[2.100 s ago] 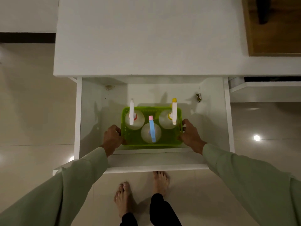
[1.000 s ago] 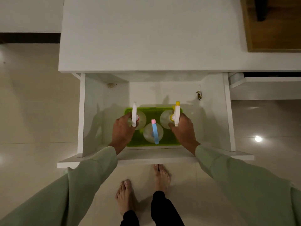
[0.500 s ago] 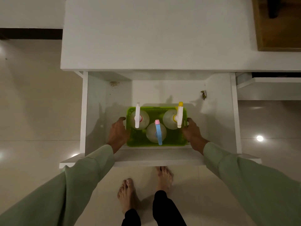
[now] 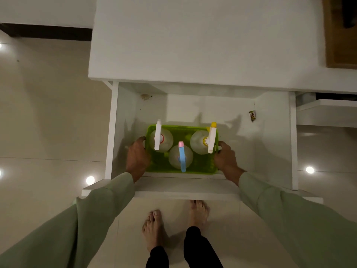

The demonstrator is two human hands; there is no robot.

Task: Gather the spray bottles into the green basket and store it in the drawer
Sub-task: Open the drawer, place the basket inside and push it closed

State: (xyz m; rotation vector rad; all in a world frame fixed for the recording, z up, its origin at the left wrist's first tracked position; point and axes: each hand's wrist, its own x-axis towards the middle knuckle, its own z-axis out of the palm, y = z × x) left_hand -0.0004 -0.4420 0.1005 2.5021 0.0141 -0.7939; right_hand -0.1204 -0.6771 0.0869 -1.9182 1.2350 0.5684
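The green basket (image 4: pixel 201 166) sits inside the open white drawer (image 4: pixel 274 151), close to its front wall. Three clear spray bottles stand upright in it: one with a white head (image 4: pixel 158 136) at the left, one with a blue and pink head (image 4: pixel 181 157) in the middle front, one with a white and yellow head (image 4: pixel 211 138) at the right. My left hand (image 4: pixel 136 155) grips the basket's left side. My right hand (image 4: pixel 225 158) grips its right side.
The drawer juts out from under a white countertop (image 4: pixel 193 35). Small scraps lie in the drawer at the back left (image 4: pixel 145 96) and right (image 4: pixel 252 116). Another white drawer edge (image 4: pixel 326 109) shows at the right. My bare feet (image 4: pixel 154 227) stand on the tiled floor below the drawer front.
My hands left the bottle tops and went back to the basket's sides. The basket has stayed near the drawer's front.
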